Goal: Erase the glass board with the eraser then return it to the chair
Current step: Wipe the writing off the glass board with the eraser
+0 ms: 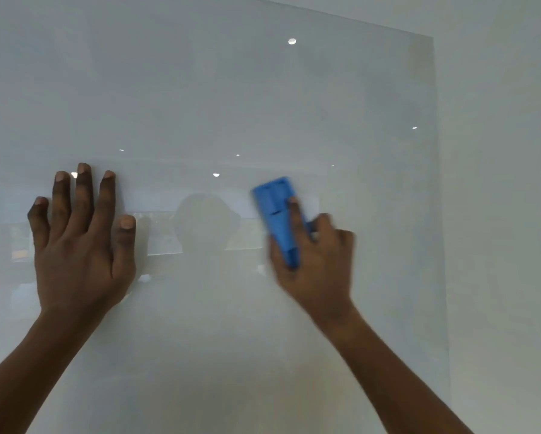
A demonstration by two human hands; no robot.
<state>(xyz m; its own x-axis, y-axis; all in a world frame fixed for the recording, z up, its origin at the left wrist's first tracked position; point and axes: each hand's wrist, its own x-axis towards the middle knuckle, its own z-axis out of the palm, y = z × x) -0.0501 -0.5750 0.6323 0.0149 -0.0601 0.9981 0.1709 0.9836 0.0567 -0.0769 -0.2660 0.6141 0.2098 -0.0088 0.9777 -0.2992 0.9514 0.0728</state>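
The glass board (231, 89) fills most of the view, pale grey and glossy, with no writing that I can make out. My right hand (316, 261) presses a blue eraser (274, 208) flat against the board right of centre, with the index finger lying along the eraser's back; hand and eraser are blurred by motion. My left hand (78, 239) rests flat on the glass at the left, fingers spread, holding nothing. The chair is out of view.
The board's right edge (438, 214) meets a plain pale wall (497, 214). The glass reflects ceiling lights, windows and a faint outline of a person's head between my hands.
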